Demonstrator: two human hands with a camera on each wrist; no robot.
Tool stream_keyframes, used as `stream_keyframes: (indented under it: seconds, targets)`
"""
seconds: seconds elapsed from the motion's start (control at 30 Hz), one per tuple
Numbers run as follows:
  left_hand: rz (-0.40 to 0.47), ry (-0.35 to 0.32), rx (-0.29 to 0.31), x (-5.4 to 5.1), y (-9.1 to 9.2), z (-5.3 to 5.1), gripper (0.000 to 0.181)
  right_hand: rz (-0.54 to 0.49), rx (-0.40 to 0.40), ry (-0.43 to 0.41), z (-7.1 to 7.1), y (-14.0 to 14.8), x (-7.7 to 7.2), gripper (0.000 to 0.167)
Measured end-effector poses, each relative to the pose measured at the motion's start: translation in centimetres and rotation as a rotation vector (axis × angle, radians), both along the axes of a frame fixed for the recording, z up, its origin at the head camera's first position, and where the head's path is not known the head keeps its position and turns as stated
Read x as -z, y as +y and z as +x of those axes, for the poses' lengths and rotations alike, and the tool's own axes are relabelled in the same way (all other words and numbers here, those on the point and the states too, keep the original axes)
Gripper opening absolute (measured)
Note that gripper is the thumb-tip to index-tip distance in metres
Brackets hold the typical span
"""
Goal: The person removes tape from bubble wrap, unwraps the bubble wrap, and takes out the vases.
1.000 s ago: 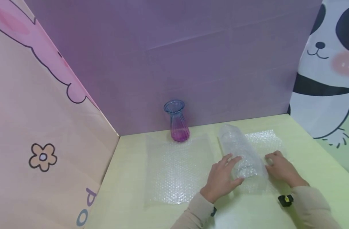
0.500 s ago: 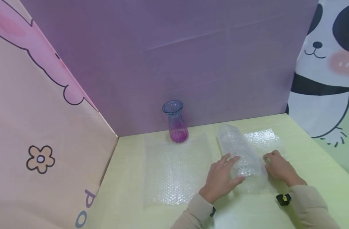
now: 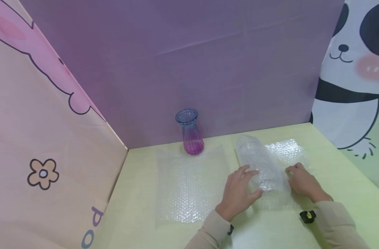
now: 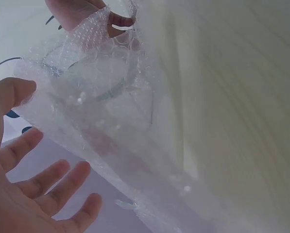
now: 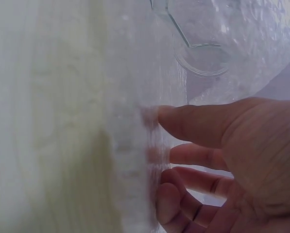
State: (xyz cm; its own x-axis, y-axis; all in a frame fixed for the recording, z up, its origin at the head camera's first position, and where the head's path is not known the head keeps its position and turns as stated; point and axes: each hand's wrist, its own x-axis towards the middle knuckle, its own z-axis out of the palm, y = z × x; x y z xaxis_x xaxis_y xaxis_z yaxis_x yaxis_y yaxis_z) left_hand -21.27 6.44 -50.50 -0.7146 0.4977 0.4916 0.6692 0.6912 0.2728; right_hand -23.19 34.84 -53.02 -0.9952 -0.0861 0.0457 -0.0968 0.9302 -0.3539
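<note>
A clear glass object [image 5: 208, 74] lies inside a slanted roll of bubble wrap [image 3: 255, 155]; only parts of its outline show through. At the roll's left side my left hand [image 3: 237, 193] rests with fingers spread. In the left wrist view that hand [image 4: 23, 194] has its thumb against the wrap [image 4: 86, 116] and the other fingers loosely apart. My right hand [image 3: 304, 181] is at the roll's right side. Seen from the right wrist, this hand [image 5: 261, 155] pinches the wrap's edge [image 5: 130, 145] between thumb and fingers.
A blue-to-pink glass vase [image 3: 193, 136] stands upright at the back, by the purple wall [image 3: 189, 69]. In front of it a flat bubble wrap sheet [image 3: 189, 190] lies on the pale table [image 3: 133, 207]. More flat wrap [image 3: 286, 152] extends right of the roll.
The left hand has shifted slightly left along the roll's near end, its fingers still spread. The right hand keeps its hold at the wrap's edge. The head view has turned a little.
</note>
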Motion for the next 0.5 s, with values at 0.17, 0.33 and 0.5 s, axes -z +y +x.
stream_keyframes:
  seconds: [0.17,0.33,0.5]
  targets:
    - [0.062,0.072,0.010,-0.26,-0.08,0.09,0.042,-0.003,0.007,-0.004,-0.05,0.05,0.12,0.036]
    - [0.095,0.114,0.018,-0.55,-0.23,0.07,0.040,-0.006,0.009,-0.003,-0.06,0.08,0.20,0.037]
    - [0.100,0.114,0.017,-0.81,-0.55,-0.08,0.039,-0.002,0.011,-0.008,-0.10,0.13,0.20,0.040]
